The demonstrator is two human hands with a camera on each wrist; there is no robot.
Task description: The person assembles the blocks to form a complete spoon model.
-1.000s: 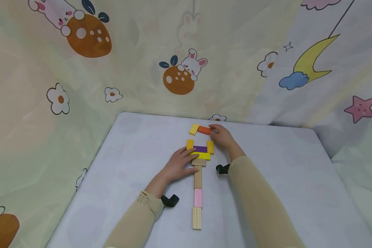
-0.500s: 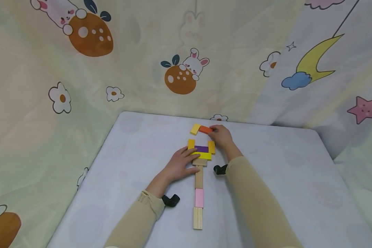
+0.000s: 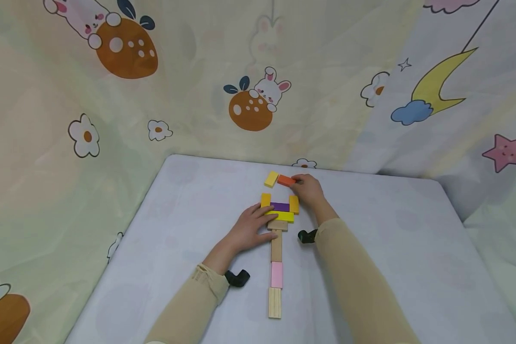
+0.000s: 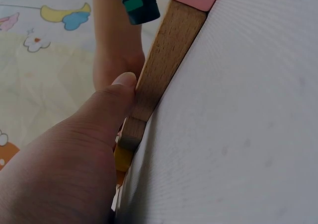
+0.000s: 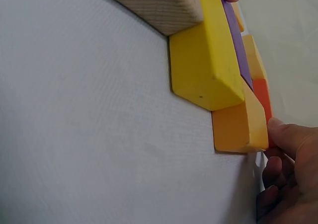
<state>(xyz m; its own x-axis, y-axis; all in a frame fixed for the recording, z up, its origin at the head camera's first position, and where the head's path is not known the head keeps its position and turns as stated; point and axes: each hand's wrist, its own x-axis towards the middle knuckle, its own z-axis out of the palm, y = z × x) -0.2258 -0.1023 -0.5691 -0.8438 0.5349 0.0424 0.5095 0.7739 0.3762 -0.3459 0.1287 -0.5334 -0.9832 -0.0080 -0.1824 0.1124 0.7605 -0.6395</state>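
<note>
My right hand [image 3: 308, 190] pinches the right end of an orange block [image 3: 285, 180] at the far end of the table. Its left end sits by a slanted pale yellow block [image 3: 271, 179]. My left hand [image 3: 246, 230] rests with fingers spread over the left part of a bright yellow block [image 3: 285, 217]. Its thumb lies along a long wooden block [image 4: 171, 50]. Behind the bright yellow block lies a purple block [image 3: 280, 207], between two amber blocks, the left [image 3: 265, 199] and the right [image 3: 294, 204].
Nearer the person, the row continues with a short wooden block [image 3: 278, 225], a pink block [image 3: 276, 274] and a grooved pale wooden block [image 3: 274, 303]. All lie on a white-covered table [image 3: 176, 200]. A printed cloth [image 3: 189, 86] hangs behind the far edge.
The head view shifts a little. My right hand and forearm move very slightly left relative to the blocks, still pinching the orange block. My left hand keeps its place.
</note>
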